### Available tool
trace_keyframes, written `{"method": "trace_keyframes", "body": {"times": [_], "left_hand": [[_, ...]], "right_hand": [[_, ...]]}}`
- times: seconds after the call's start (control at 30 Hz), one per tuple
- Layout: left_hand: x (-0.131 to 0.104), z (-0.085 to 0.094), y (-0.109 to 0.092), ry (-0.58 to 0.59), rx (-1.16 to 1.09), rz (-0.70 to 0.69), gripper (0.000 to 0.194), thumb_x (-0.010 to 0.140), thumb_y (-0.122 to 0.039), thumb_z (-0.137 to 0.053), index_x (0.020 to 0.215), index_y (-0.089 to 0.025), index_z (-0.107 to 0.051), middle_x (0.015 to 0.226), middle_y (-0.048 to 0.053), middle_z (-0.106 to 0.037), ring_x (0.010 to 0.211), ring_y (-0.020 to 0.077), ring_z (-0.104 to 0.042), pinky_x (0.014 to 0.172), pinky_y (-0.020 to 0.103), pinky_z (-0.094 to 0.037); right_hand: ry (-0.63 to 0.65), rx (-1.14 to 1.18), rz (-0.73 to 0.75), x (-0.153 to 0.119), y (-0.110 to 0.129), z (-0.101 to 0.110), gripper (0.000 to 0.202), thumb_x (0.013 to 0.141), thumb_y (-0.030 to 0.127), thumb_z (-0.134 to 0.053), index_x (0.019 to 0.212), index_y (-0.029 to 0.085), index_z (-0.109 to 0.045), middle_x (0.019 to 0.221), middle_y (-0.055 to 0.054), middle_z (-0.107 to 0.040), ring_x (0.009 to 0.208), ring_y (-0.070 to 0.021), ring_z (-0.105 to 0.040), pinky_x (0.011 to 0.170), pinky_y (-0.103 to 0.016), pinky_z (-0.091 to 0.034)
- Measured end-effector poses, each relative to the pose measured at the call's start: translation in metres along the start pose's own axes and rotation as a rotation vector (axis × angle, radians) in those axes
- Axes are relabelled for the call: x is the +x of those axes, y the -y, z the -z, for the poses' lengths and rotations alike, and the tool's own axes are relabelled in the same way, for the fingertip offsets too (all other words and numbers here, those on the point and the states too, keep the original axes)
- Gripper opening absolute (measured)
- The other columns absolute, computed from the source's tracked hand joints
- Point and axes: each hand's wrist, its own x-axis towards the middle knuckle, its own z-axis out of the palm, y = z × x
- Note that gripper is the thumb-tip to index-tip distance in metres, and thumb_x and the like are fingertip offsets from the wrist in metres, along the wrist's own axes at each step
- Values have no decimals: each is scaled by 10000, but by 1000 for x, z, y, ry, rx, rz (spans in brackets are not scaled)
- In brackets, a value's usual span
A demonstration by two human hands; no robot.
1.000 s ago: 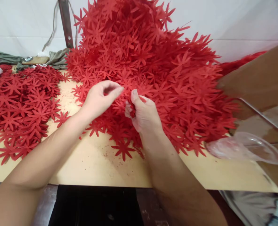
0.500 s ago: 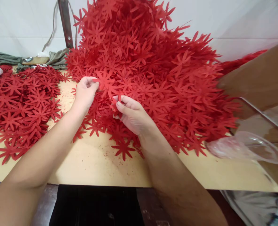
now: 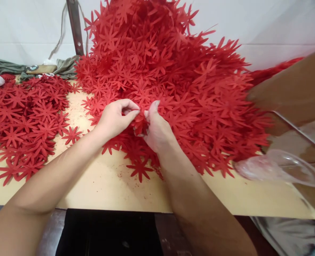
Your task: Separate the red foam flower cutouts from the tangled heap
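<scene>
My left hand [image 3: 118, 117] pinches the edge of a red flower-shaped cutout [image 3: 140, 123] between thumb and fingertips. Close against it on the right, my right hand [image 3: 158, 131] has its fingers curled behind the red petals, its thumb raised off them. How many cutouts lie between the two hands I cannot tell, as fingers and petals overlap. Behind and under both hands rises a tall heap of red cutouts [image 3: 157, 64], each with several narrow petals.
A second, lower pile of red cutouts [image 3: 26, 121] covers the left of the pale table [image 3: 99, 192]. At right lie a clear plastic bag with a ring-like rim [image 3: 277, 169] and a brown cardboard box [image 3: 296, 92]. A metal upright [image 3: 74, 26] stands at the back.
My left hand has come right and down, bringing its cutout from the heap to my right hand. My right thumb has lifted off the pieces there.
</scene>
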Motion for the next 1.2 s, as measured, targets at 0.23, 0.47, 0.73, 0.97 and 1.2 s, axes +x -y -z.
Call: {"method": "trace_keyframes", "body": {"times": [0.23,0.47,0.73,0.97,1.2], "left_hand": [[13,17,5,-291,-269,211,115,801,-102,-478,730,-192,-470,576,-64,-491,523,70,-497,581,204,-412],[18,25,8,-344,-342,298,164,754,-24,-477,706,-181,-469,543,-73,-508,487,46,-500,567,180,-436],[7,4,2,-74,-287,120,168,665,-4,-598,720,-151,-537,671,-52,-600,598,29,-542,654,167,-461],[9,12,1,-183,-47,28,71,715,-100,-598,751,-162,-596,671,-31,-605,604,69,-528,637,203,-448],[26,46,30,-363,227,-54,167,762,-225,-599,904,-159,-654,975,57,-678,1038,190,-583,987,340,-423]], "right_hand": [[185,28,19,-11,5,-1,416,526,477,-800,659,190,-529,571,70,-499,484,-31,-417,424,-159,-334],[22,-18,86,-4,1,4,447,570,568,-742,621,187,-514,513,71,-462,428,-26,-368,390,-164,-312],[13,-65,142,-6,5,4,389,601,515,-744,742,186,-590,585,65,-490,454,-20,-357,372,-165,-257],[-93,10,208,-6,6,3,264,644,383,-733,634,189,-555,569,54,-511,467,-38,-400,390,-181,-319],[-123,-12,236,-4,11,8,393,701,550,-655,661,207,-467,528,80,-396,429,-32,-358,381,-169,-304]]}}
